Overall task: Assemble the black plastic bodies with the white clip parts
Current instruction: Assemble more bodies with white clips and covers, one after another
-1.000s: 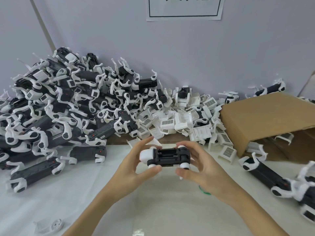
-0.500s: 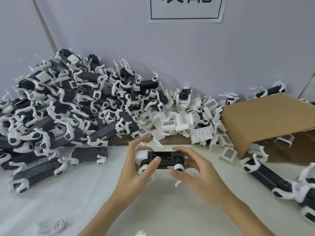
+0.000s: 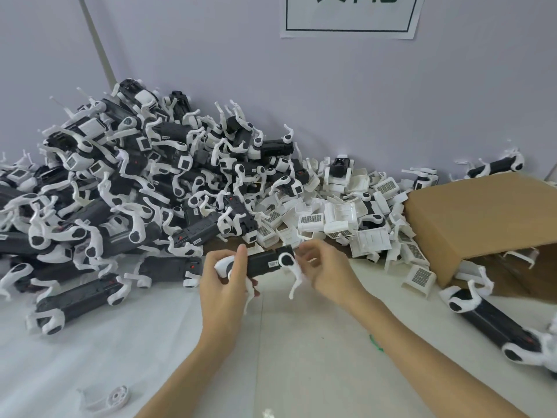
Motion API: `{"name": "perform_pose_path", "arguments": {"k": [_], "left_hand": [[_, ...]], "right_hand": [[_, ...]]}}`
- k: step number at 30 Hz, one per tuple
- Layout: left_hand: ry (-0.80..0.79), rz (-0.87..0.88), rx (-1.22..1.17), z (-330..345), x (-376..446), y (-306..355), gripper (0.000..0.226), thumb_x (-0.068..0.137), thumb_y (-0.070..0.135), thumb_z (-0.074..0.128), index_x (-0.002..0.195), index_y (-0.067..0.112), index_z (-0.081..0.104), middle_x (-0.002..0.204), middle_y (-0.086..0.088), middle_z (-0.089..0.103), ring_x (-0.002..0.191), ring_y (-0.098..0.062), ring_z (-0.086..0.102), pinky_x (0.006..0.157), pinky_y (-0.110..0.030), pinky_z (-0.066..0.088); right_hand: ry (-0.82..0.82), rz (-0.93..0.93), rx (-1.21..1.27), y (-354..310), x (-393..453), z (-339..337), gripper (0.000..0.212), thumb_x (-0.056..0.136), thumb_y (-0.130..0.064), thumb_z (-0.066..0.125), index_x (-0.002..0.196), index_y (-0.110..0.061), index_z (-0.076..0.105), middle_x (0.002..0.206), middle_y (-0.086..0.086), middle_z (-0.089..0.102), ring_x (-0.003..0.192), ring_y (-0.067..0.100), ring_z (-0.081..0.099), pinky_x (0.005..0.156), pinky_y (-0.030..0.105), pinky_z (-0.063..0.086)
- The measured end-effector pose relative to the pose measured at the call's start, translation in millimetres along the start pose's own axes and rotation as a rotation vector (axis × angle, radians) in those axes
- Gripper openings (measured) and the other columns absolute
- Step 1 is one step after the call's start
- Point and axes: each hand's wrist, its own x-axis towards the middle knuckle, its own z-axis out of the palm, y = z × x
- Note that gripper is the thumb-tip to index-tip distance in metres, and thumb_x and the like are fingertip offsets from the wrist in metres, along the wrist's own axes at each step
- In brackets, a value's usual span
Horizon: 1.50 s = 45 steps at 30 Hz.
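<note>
Nearest us, a loose white clip part [image 3: 105, 399] lies on the white table [image 3: 301, 357]. Above the table's middle, our left hand [image 3: 223, 285] curls its fingers round the black plastic body [image 3: 265, 262], held level; our right hand [image 3: 325, 270] is at its white-legged end, fingers blurred, so we cannot tell their grip. Beyond lie a heap of assembled bodies [image 3: 135, 188], white clip parts [image 3: 340, 221] and a cardboard box [image 3: 482, 218].

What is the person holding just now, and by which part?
A black body with white legs: the left hand grips its left end, while the right hand is at the right end, its hold blurred.
</note>
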Motion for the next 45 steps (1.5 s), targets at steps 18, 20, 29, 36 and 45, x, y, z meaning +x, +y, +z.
{"name": "perform_pose_path", "arguments": {"k": [18,20,29,36,45], "left_hand": [[-0.168,-0.024,0.028,3,0,-12,0.021,0.100,0.035,0.073,0.088,0.020,0.064,0.087,-0.025,0.067,0.058,-0.025,0.063,0.054,-0.035,0.056],[-0.211,-0.002,0.037,4,-3,-9,0.028,0.094,0.045,0.076,0.089,0.020,0.064,0.084,-0.023,0.065,0.058,-0.025,0.062,0.053,-0.029,0.054],[-0.260,0.034,0.102,5,-8,-1,0.035,0.085,0.058,0.070,0.090,0.025,0.062,0.086,-0.028,0.061,0.057,-0.027,0.062,0.046,-0.020,0.045],[-0.337,0.191,0.177,5,-18,2,0.039,0.086,0.060,0.067,0.101,0.024,0.060,0.078,-0.006,0.062,0.060,-0.025,0.058,0.051,-0.037,0.050],[-0.403,0.328,0.273,5,-28,4,0.029,0.088,0.052,0.065,0.106,0.030,0.058,0.083,0.008,0.063,0.064,-0.006,0.055,0.057,-0.016,0.045]], "right_hand": [[0.057,0.097,0.475,32,-29,-56,0.022,0.093,-0.046,0.074,0.080,-0.029,0.077,0.067,-0.005,0.053,0.063,0.012,0.047,0.066,0.030,0.039],[0.030,0.140,0.642,30,-35,-58,0.039,0.083,-0.054,0.081,0.063,-0.024,0.067,0.068,-0.001,0.043,0.065,0.013,0.039,0.063,0.031,0.035],[0.011,0.319,1.209,25,-39,-60,0.042,0.089,-0.036,0.070,0.119,-0.008,0.065,0.122,0.023,0.073,0.115,0.033,0.072,0.091,0.039,0.054],[-0.056,0.174,1.026,14,-42,-65,0.043,0.090,-0.053,0.068,0.127,-0.031,0.069,0.086,0.016,0.053,0.054,0.017,0.046,0.045,0.026,0.032],[-0.195,0.106,1.162,4,-46,-67,0.035,0.092,-0.024,0.069,0.123,-0.008,0.072,0.108,0.022,0.071,0.078,0.029,0.073,0.070,0.029,0.062]]}}
